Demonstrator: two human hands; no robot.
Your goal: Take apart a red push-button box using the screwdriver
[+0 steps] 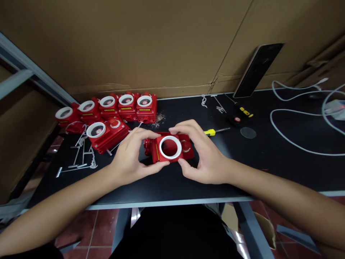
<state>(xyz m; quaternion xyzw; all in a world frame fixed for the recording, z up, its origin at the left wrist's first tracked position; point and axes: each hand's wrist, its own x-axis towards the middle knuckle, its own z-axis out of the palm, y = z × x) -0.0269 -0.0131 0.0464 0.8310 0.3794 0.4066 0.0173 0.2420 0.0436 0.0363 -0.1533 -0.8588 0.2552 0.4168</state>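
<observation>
My left hand (132, 153) grips the left side of a red housing (186, 146), thumb on the near edge and fingers at the far edge. From the right, my right hand (203, 156) holds the same housing, its thumb and fingertips close to a white ring (170, 157). The ring surrounds a round opening in the red face. Beyond my left hand lies a finished-looking red alarm box (107, 135) with a white ring and a red knob. A yellow-handled screwdriver (210, 132) sits just past my right hand, partly hidden by it.
Several similar red boxes (147, 108) stand in a row at the back left. Metal T-shaped rods (72, 169) lie at left. To the right are a clear disc (248, 132), a small black part (236, 120) and a looping white cable (293, 148). Cardboard (161, 43) backs the black table (258, 172).
</observation>
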